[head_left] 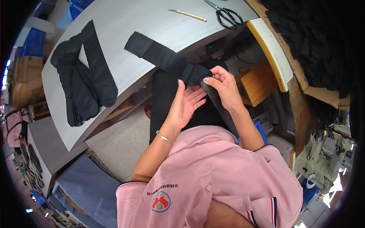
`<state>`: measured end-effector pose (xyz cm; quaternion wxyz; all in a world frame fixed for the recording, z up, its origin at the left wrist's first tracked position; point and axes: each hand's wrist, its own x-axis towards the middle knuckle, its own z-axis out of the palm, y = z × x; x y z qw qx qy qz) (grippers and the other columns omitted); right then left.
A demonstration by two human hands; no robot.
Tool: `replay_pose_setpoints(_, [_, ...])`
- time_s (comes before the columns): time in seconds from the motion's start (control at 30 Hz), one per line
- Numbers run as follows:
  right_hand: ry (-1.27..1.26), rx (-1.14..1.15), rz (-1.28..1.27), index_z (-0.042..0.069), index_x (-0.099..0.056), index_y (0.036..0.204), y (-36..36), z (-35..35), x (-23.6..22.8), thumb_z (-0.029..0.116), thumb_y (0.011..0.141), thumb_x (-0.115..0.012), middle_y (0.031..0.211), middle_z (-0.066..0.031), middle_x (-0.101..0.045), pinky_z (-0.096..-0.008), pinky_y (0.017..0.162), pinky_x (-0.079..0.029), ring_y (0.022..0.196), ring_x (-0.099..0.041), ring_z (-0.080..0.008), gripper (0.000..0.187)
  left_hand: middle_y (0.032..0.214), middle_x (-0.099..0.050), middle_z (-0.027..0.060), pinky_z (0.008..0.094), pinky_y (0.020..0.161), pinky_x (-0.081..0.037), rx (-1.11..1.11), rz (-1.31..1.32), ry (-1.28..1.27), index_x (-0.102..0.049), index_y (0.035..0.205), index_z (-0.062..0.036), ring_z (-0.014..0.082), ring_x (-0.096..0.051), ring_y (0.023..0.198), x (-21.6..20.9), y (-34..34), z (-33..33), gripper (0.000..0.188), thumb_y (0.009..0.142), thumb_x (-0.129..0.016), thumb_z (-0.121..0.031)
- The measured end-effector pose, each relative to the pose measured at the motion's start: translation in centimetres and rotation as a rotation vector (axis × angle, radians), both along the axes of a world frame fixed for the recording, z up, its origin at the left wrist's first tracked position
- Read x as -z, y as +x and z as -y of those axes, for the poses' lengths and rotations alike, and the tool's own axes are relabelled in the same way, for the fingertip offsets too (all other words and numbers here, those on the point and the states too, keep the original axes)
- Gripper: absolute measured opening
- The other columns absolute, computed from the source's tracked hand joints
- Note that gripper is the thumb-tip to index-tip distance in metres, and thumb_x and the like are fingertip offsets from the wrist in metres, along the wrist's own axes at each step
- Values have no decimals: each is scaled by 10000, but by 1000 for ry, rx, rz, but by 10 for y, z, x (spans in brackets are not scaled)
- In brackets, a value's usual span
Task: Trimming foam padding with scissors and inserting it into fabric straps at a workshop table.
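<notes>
While the right hand pinches the near end of a long black fabric piece between thumb and fingers, the left hand lies flat and open just beneath it, palm up, its fingertips touching the cloth where the right one grips. That strip runs with its long axis slanting away from the hands, up and to the left, so that its far end rests flat on the grey table while the near end hangs off the table edge above the lap. Both hands sit at this near end, the right one on top and holding it. A stack of similar black pieces lies well apart to the left on the same table; scissors rest at its far edge.
</notes>
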<state>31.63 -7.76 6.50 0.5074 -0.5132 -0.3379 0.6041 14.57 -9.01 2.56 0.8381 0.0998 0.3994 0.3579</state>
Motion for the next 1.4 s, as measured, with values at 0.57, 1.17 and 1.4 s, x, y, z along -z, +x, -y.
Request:
replay_pose_setpoints(0.57, [56,-32,-30,38,-609,927,-93,-95,33,33,882,-701,797,9,-658,-177,650,-441,696,-572,-24,102,1339,-576,179,340,1050,-435,-426,-651,767,-505,1341,63,243,-564,1234,-14,-115,-208,510,960,-670,-234])
replay_pose_setpoints(1.17, [52,-154,-5,4,-597,990,-90,-74,42,-4,899,-660,883,-23,-661,-192,741,-497,784,-610,-55,111,831,-671,-24,177,590,-426,129,-584,650,-706,958,-2,15,-555,702,-9,-103,-111,121,875,-742,-82])
replay_pose_setpoints(1.4, [240,46,515,-29,-607,942,-91,-69,82,16,869,-675,825,-44,-667,-223,680,-490,752,-607,-76,109,815,-572,154,435,665,-472,-31,-1326,1269,-578,912,-20,375,-584,798,-5,-57,-70,78,860,-636,-16])
